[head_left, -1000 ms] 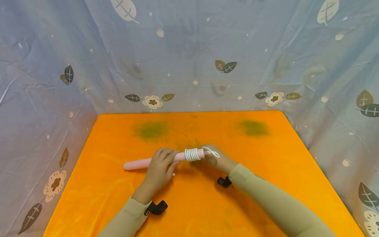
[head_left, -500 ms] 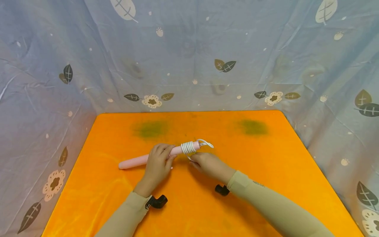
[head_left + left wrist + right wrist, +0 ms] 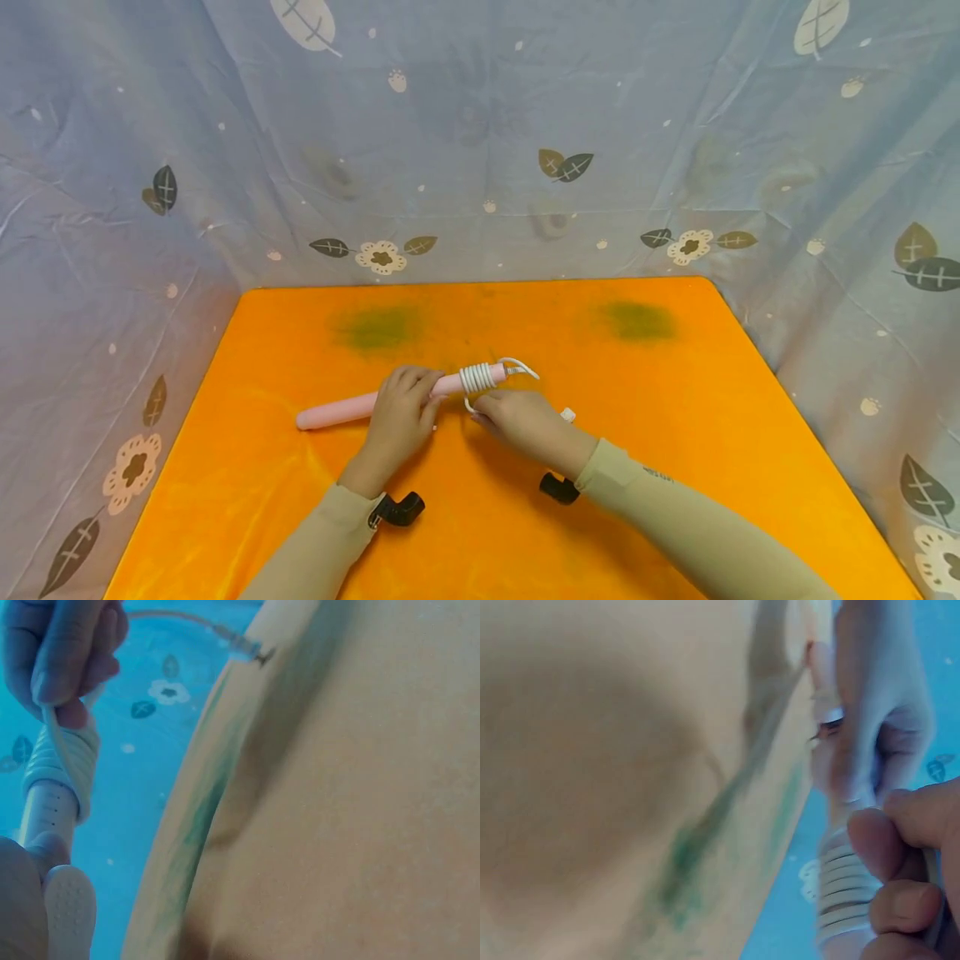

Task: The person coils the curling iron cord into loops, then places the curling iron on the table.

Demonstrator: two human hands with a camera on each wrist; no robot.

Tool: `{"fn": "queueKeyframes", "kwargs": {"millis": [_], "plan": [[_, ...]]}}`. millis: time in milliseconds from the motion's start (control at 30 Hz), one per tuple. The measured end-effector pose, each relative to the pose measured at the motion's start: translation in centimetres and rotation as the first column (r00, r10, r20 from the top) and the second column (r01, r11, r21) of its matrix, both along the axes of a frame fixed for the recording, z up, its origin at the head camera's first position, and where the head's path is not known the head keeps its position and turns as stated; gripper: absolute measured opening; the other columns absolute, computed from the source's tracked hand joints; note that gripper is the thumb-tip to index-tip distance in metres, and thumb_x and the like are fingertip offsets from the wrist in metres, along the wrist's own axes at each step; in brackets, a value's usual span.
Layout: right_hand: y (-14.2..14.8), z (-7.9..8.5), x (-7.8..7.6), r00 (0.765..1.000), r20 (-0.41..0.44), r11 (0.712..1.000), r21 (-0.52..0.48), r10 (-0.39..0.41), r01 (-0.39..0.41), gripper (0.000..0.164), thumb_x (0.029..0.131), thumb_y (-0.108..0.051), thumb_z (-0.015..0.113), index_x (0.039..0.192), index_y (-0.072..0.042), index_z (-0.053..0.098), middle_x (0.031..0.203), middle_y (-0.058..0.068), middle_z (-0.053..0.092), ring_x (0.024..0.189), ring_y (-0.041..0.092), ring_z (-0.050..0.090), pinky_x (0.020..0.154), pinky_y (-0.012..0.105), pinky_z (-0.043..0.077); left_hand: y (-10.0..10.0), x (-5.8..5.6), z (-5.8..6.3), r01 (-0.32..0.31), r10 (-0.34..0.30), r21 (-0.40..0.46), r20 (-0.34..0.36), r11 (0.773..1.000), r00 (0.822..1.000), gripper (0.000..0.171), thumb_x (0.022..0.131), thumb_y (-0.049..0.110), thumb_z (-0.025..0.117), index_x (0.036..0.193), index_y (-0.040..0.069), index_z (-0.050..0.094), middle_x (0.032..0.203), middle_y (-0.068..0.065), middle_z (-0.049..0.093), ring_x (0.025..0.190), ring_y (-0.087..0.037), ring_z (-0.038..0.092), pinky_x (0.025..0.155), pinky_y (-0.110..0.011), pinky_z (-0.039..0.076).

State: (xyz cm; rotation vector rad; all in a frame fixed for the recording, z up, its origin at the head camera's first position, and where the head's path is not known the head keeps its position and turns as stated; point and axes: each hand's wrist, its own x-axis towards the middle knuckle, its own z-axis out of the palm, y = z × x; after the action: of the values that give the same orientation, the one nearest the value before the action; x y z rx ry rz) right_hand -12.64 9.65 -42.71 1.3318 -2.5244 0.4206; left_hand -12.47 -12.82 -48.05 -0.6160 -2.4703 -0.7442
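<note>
A pink curling iron (image 3: 337,412) is held at a slant over the orange table, its rounded tip toward the left. My left hand (image 3: 402,421) grips it around the middle. White power cord (image 3: 477,377) lies in several tight coils around its handle, and a small loop stands off the handle's end. Just below the coils, my right hand (image 3: 528,423) pinches the cord between thumb and fingers. The cord's loose end carries a plug (image 3: 244,647), which shows beyond the right hand. A dotted thumb lever (image 3: 70,907) stands out beside the handle in the left wrist view.
An orange cloth covers the table (image 3: 480,533), with two greenish patches near its back edge. A grey-blue patterned curtain (image 3: 480,125) hangs along the back and both sides. Black camera mounts (image 3: 400,509) stick out at both wrists.
My right hand has come from behind the handle's end to its near side, drawing the cord under the coils. The iron has shifted slightly left. The plug now shows beside the right hand.
</note>
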Motion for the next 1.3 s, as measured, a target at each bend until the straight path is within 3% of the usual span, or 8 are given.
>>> {"fn": "queueKeyframes", "kwargs": {"millis": [133, 533, 800, 967, 1133, 1300], "plan": [[-0.2, 0.6, 0.5, 1.0, -0.009, 1.0, -0.01, 0.013, -0.014, 0.016, 0.091, -0.016, 0.068, 0.08, -0.012, 0.058, 0.068, -0.005, 0.047, 0.057, 0.008, 0.042, 0.054, 0.021, 0.041, -0.1, 0.1, -0.2, 0.008, -0.007, -0.017, 0.019, 1.0, 1.0, 0.033, 0.087, 0.013, 0.073, 0.119, 0.005, 0.067, 0.108, -0.008, 0.062, 0.107, -0.031, 0.053, 0.094, -0.048, 0.042], [0.1, 2.8, 1.5, 0.976, 0.219, 0.996, 0.09, -0.016, -0.004, 0.017, 0.094, -0.015, 0.065, 0.08, -0.013, 0.055, 0.071, -0.006, 0.049, 0.061, 0.008, 0.04, 0.058, 0.021, 0.038, -0.6, -0.3, -0.3, -0.004, 0.004, -0.024, 0.003, 1.0, 1.0, 0.034, 0.086, 0.012, 0.074, 0.118, 0.002, 0.068, 0.106, -0.01, 0.063, 0.104, -0.032, 0.055, 0.095, -0.048, 0.042], [0.3, 3.9, 1.3, 0.948, 0.319, 0.989, 0.143, -0.011, -0.037, 0.01, 0.088, -0.004, 0.066, 0.083, -0.01, 0.059, 0.074, -0.005, 0.051, 0.065, 0.009, 0.042, 0.062, 0.023, 0.039, -0.5, -0.3, -0.6, -0.003, 0.006, -0.061, 0.053, 0.998, 0.999, 0.032, 0.089, 0.017, 0.071, 0.119, 0.005, 0.067, 0.108, -0.008, 0.062, 0.106, -0.03, 0.054, 0.093, -0.048, 0.043], [0.3, 4.9, 1.0, 0.97, 0.244, 0.995, 0.099, -0.012, -0.013, 0.002, 0.092, -0.01, 0.066, 0.09, -0.009, 0.066, 0.082, -0.001, 0.062, 0.07, 0.012, 0.053, 0.067, 0.025, 0.047, -0.4, 0.0, -0.7, 0.001, 0.004, -0.076, 0.066, 0.997, 0.998, 0.032, 0.09, 0.018, 0.071, 0.119, 0.006, 0.068, 0.108, -0.008, 0.062, 0.106, -0.029, 0.053, 0.09, -0.047, 0.043], [0.4, 5.5, 0.1, 0.998, 0.057, 0.998, 0.059, 0.014, -0.018, 0.004, 0.09, -0.014, 0.07, 0.094, -0.011, 0.071, 0.083, -0.002, 0.063, 0.067, 0.011, 0.055, 0.062, 0.023, 0.05, -0.1, 0.7, -1.0, 0.038, -0.035, -0.09, 0.044, 0.995, 0.998, 0.032, 0.09, 0.021, 0.071, 0.119, 0.006, 0.068, 0.106, -0.007, 0.062, 0.104, -0.029, 0.053, 0.085, -0.046, 0.044], [1.1, 5.6, -1.0, 0.993, -0.112, 0.999, 0.016, 0.033, -0.032, 0.007, 0.087, -0.019, 0.074, 0.092, -0.014, 0.071, 0.08, -0.004, 0.059, 0.063, 0.007, 0.054, 0.056, 0.019, 0.048, 0.3, 1.2, -1.3, 0.073, -0.074, -0.09, -0.003, 0.993, 0.997, 0.032, 0.088, 0.019, 0.073, 0.117, 0.007, 0.069, 0.106, -0.007, 0.061, 0.105, -0.03, 0.054, 0.085, -0.047, 0.044]]}}
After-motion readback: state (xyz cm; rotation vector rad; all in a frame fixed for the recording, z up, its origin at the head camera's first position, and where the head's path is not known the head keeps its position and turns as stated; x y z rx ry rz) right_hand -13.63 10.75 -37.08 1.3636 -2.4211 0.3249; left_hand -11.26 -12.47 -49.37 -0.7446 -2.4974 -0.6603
